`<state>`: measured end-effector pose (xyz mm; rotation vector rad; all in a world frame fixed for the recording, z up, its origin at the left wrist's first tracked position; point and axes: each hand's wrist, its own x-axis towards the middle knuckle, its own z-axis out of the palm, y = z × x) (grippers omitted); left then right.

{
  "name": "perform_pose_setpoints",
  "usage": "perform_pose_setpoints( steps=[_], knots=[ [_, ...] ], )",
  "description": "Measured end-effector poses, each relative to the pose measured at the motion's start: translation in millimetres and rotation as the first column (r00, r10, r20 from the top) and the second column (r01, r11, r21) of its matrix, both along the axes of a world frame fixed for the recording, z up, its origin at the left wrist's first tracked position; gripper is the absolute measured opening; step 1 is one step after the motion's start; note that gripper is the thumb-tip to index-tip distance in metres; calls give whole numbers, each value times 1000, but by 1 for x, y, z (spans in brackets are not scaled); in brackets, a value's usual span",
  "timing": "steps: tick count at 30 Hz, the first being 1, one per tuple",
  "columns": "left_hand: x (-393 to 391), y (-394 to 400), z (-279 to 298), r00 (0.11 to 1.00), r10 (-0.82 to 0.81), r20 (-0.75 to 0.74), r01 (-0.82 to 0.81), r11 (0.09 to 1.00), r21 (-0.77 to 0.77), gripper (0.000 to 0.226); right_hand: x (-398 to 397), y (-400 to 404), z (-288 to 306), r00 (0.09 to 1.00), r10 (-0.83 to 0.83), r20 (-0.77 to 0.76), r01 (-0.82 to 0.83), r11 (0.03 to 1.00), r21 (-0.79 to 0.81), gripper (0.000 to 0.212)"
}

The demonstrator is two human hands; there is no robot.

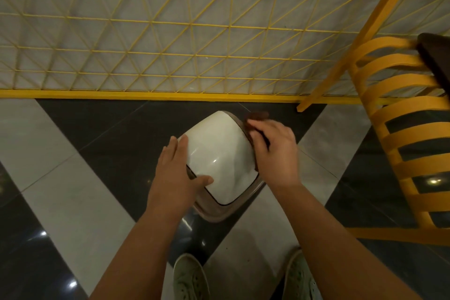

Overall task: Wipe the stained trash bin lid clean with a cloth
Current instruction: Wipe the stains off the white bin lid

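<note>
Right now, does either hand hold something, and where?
The right hand presses a dark cloth, mostly hidden beneath it, on the bin lid edge. The left hand steadies the lid, open.

Glossy smooth plastic lid (216, 151) (polished tiled floor (73, 202) beneath).

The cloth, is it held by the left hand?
No, the dark cloth is under the right hand; the left hand lies flat on the lid.

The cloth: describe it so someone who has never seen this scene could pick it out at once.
Find the yellow lattice fence along the top, then the trash bin on the dark floor tile just below it. At the bin's far right edge the right hand presses on a dark brown cloth. It is the only dark, soft thing against the glossy white lid, blurred here, and mostly hidden under the fingers.
</note>
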<state>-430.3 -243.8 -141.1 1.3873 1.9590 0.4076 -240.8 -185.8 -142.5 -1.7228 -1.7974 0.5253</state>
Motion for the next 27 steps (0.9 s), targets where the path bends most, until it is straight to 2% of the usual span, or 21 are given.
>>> perform_pose_setpoints(
  steps=[2, 4, 7, 11, 15, 18, 21, 23, 25, 27],
  knots=[
    [0, 2, -2, 1000, 15, -11, -15, 1000, 13, 106, -15, 13, 0, 992, 113, 62, -113, 994, -3, 28],
    [-1, 3, -3, 1000, 16, -13, -15, 1000, 15, 106, -17, 15, -8, 988, 151, 33, -150, 988, -40, 28],
    [-3, 3, -3, 1000, 1, -8, 0, 1000, 4, 106, -1, -3, -26, 994, 56, -91, -63, 995, -78, 28],
    [-6, 5, -4, 1000, -2, 27, 2, 1000, -19, 107, 16, -24, -43, 986, -48, -160, 22, 987, -162, 26],
    [-8, 1, -2, 996, -31, 84, 31, 1000, -3, 108, 35, -35, -53, 953, -254, -168, 164, 892, -421, 25],
    [-11, 1, 0, 979, 8, 205, -24, 997, 78, 120, 47, -43, -51, 971, -209, -118, 121, 851, -512, 23],
    [-16, 0, 11, 967, 113, 229, -123, 992, 29, 134, 55, -41, -43, 984, -167, -67, 119, 885, -451, 23],
    [-18, -7, 22, 961, 136, 241, -120, 990, -79, 125, 53, -33, -35, 961, -233, -146, 149, 887, -436, 26],
    [-17, -15, 28, 944, 120, 308, -71, 984, -164, 99, 45, -22, -28, 931, -279, -236, 153, 884, -442, 27],
    [-17, -21, 24, 937, 116, 330, -43, 974, -223, 81, 35, -13, -25, 928, -249, -277, 106, 890, -444, 27]
  ],
)
